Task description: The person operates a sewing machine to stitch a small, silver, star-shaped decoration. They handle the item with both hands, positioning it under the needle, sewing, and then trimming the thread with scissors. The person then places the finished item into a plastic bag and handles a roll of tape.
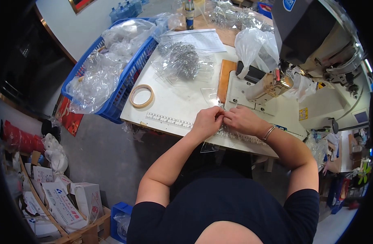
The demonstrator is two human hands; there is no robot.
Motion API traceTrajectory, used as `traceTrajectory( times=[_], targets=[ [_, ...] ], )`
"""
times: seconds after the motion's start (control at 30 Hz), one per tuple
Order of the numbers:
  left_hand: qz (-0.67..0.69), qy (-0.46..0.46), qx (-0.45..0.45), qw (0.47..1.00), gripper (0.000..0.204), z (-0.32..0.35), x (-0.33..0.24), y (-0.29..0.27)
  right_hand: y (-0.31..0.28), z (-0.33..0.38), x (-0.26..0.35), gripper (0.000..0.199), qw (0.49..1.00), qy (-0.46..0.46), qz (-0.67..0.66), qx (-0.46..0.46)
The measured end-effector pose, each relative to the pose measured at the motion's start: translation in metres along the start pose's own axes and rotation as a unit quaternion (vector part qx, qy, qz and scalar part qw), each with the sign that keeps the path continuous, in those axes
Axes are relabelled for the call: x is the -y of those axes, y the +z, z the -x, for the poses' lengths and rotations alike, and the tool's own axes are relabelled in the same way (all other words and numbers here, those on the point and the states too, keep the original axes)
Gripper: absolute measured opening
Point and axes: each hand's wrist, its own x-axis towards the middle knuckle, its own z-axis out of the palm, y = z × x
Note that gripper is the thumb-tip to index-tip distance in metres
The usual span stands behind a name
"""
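At the front of the white sewing table (174,107), my left hand (207,122) and my right hand (244,120) meet with fingertips pinched together. Whatever lies between the fingers is too small and too covered to name. A clear plastic piece (210,96) lies just beyond my left hand, and another clear sheet (209,148) hangs at the table edge below it. Some thin shiny material shows under my fingers. Beyond the hands is the sewing machine's arm (264,90), with an orange-brown strip (226,80) beside its plate.
A pile of clear plastic pieces with silvery strands (182,61) lies behind, near a tape roll (142,96) and paper sheets (208,40). A blue basket (109,106) of plastic bags stands left. White plastic bag (251,46) hangs by the machine head (304,24). Cartons (62,205) sit lower left.
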Motion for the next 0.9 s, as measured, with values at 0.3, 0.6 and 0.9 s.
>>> traceTrajectory(
  times=[0.3,0.6,0.9],
  targets=[
    [0.023,-0.01,0.007,1.0,0.009,0.001,-0.001,0.0,0.012,0.014,0.006,0.016,0.979,0.12,-0.139,-0.093],
    [0.023,-0.011,0.003,1.0,0.008,0.001,-0.001,0.0,-0.001,0.009,0.005,0.005,0.999,0.046,-0.026,0.007],
    [0.016,0.012,-0.003,1.0,0.007,0.003,0.0,0.0,0.018,0.007,0.004,0.016,0.985,0.105,-0.097,-0.1]
  ],
)
